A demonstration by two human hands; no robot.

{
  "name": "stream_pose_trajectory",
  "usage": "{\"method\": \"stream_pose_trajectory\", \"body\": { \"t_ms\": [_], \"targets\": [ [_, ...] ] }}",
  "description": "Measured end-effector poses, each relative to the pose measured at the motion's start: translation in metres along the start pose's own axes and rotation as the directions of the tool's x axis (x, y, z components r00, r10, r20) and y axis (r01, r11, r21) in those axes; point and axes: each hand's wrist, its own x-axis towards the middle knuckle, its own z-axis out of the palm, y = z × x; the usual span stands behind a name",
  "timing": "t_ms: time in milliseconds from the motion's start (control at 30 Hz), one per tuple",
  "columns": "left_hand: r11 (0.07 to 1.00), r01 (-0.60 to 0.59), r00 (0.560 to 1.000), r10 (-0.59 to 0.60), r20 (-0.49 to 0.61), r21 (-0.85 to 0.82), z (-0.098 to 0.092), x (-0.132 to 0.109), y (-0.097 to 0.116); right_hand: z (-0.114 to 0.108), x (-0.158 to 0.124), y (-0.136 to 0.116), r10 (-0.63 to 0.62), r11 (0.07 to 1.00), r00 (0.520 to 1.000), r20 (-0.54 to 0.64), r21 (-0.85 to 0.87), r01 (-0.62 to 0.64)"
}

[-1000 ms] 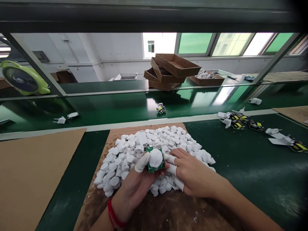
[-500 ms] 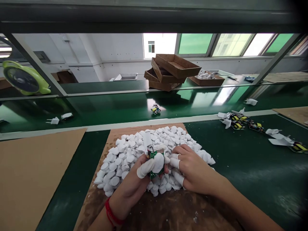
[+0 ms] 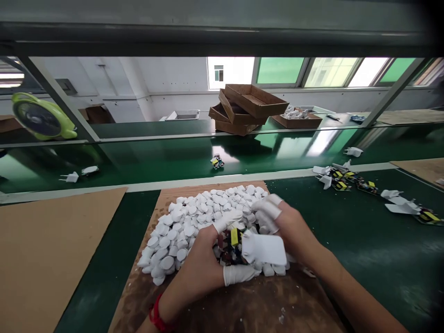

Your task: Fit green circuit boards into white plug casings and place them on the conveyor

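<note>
My left hand (image 3: 204,259), with white finger covers and a red wristband, grips a circuit board (image 3: 229,247) with a yellow part, fingers on its upper and lower edges. A white plastic plug piece (image 3: 265,249) extends from the board's right side. My right hand (image 3: 291,226) is just right of and above that piece, its covered fingers blurred and bent over the pile; whether they hold anything is hidden. Under and behind both hands, a heap of small white pads (image 3: 187,226) lies on a brown board (image 3: 222,310).
Circuit boards with white plug pieces (image 3: 342,178) lie on the right of the green surface. One small board (image 3: 217,162) sits on the green belt beyond. Stacked brown trays (image 3: 249,106) and a green fan (image 3: 41,118) stand farther back. Cardboard (image 3: 52,249) lies at left.
The circuit board in my left hand has turned, so its component side and white plug piece now show. My right hand has moved slightly right and up. Boards on the belt have shifted left.
</note>
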Motion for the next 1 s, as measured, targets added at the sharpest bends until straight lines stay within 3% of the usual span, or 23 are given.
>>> {"method": "stream_pose_trajectory", "body": {
  "t_ms": [67, 133, 200, 267, 333, 433, 567, 767, 867, 1000],
  "targets": [
    [0.948, -0.085, 0.996, 0.073, 0.051, 0.307, 0.007, -0.001, 0.005, -0.01, 0.001, 0.003, 0.116, 0.973, 0.977, -0.176, 0.217, -0.076],
    [0.837, -0.166, 0.986, 0.126, 0.112, 0.521, 0.013, -0.002, 0.006, -0.015, 0.002, 0.002, 0.242, 0.869, 0.947, -0.212, 0.482, -0.114],
    [0.786, -0.163, 0.986, 0.141, 0.084, 0.597, 0.015, -0.003, 0.004, -0.014, 0.001, 0.0, 0.273, 0.679, 0.958, -0.094, 0.724, -0.123],
    [0.787, -0.073, 0.995, 0.097, -0.006, 0.613, 0.016, -0.003, 0.001, -0.01, 0.0, -0.004, 0.186, 0.487, 0.982, 0.041, 0.864, -0.129],
    [0.821, 0.034, 0.998, -0.003, -0.056, 0.569, 0.014, -0.002, 0.0, -0.005, -0.002, -0.006, 0.09, 0.387, 0.99, 0.105, 0.912, -0.132],
    [0.878, 0.102, 0.987, -0.148, 0.064, 0.467, 0.012, 0.0, 0.002, -0.004, -0.004, -0.007, 0.031, 0.351, 0.994, 0.105, 0.93, -0.109],
    [0.903, 0.06, 0.973, -0.149, 0.177, 0.426, 0.009, 0.0, 0.005, -0.01, -0.004, -0.006, -0.024, 0.336, 0.995, 0.097, 0.938, -0.083],
    [0.899, 0.064, 0.958, -0.177, 0.226, 0.433, 0.009, -0.005, 0.002, -0.011, -0.004, -0.01, -0.078, 0.331, 0.951, 0.298, 0.908, -0.258],
    [0.9, 0.01, 0.958, -0.134, 0.254, 0.435, 0.01, -0.004, 0.002, -0.007, -0.004, -0.01, -0.116, 0.346, 0.955, 0.273, 0.912, -0.219],
    [0.938, 0.006, 0.955, -0.108, 0.277, 0.347, 0.01, -0.002, 0.002, -0.002, -0.003, -0.01, -0.201, 0.295, 0.962, 0.186, 0.948, -0.122]
  ]
}}
